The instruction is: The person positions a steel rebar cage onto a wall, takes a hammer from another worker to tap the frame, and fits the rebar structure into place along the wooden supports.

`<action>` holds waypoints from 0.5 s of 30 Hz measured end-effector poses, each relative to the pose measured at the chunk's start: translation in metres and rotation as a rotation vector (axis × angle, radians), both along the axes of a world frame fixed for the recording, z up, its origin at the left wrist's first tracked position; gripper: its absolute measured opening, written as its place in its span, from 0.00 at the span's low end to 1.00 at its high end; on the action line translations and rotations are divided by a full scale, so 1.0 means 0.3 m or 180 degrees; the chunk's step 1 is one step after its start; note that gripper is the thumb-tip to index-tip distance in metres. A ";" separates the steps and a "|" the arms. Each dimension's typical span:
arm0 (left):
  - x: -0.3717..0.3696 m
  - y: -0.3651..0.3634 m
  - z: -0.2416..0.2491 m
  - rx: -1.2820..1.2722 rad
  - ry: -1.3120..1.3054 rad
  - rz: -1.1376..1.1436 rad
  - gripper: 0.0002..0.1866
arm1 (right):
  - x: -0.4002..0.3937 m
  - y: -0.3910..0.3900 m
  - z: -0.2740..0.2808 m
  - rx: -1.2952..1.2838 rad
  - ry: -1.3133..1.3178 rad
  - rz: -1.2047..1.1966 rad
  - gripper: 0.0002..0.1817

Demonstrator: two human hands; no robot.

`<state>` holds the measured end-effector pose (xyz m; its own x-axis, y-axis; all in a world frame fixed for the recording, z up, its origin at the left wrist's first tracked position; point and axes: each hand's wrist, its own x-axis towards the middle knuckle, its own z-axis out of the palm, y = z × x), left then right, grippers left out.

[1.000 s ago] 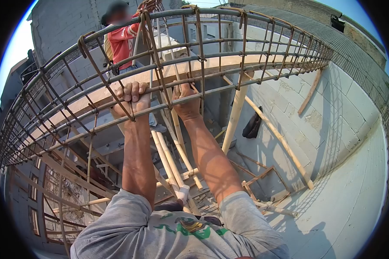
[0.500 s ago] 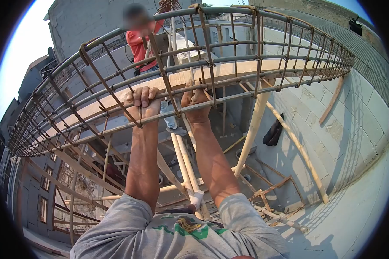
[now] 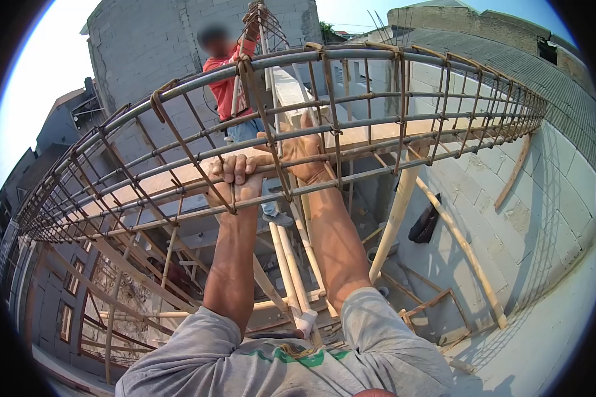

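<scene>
A long rebar cage [image 3: 278,59] of tied bars and stirrups stretches across the view in front of me. Behind and beneath its lower bars runs a pale wooden board [image 3: 169,180]. My left hand [image 3: 235,175] is closed, its fingers curled over a lower bar of the cage. Close beside it on the right, my right hand [image 3: 303,153] reaches in among the bars, palm against or near a lower bar. Its fingers point up and its thumb stretches left; bars partly cover them. I see nothing held in it.
Beyond the cage stands a co-worker in a red top [image 3: 225,89], arm raised at upright bars [image 3: 263,46]. Bamboo poles [image 3: 394,221] slope down below the board to a lower level. A grey block wall [image 3: 530,188] rises on the right, with a dark cloth [image 3: 424,223] near it.
My right hand has opened from a closed grip, its fingers and thumb now spread. The view has shifted, so the cage and co-worker sit lower in it. My left hand keeps its hold.
</scene>
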<state>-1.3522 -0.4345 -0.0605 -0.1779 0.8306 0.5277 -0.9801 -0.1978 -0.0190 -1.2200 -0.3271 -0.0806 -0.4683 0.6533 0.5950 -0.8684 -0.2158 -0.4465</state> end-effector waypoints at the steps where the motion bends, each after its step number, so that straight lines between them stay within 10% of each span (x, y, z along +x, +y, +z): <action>1: -0.010 0.014 -0.005 0.0061 0.0013 -0.0042 0.13 | -0.032 0.001 0.072 0.0003 0.0093 0.0137 0.33; 7: -0.002 0.018 -0.002 0.0025 -0.0066 0.0059 0.14 | -0.102 0.036 0.103 -0.0134 0.0485 -0.0533 0.24; 12: -0.005 0.026 -0.009 0.0030 -0.0031 0.0131 0.14 | 0.000 0.004 0.187 0.0108 0.0232 -0.0078 0.68; 15: 0.003 0.010 0.000 -0.0086 -0.0058 0.0148 0.15 | 0.033 0.071 0.192 -0.0152 0.0212 -0.0017 0.55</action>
<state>-1.3514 -0.4316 -0.0605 -0.2258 0.8351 0.5016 -0.9694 -0.2437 -0.0307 -1.2101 -0.3059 -0.0230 -0.4249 0.6841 0.5928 -0.8971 -0.2307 -0.3768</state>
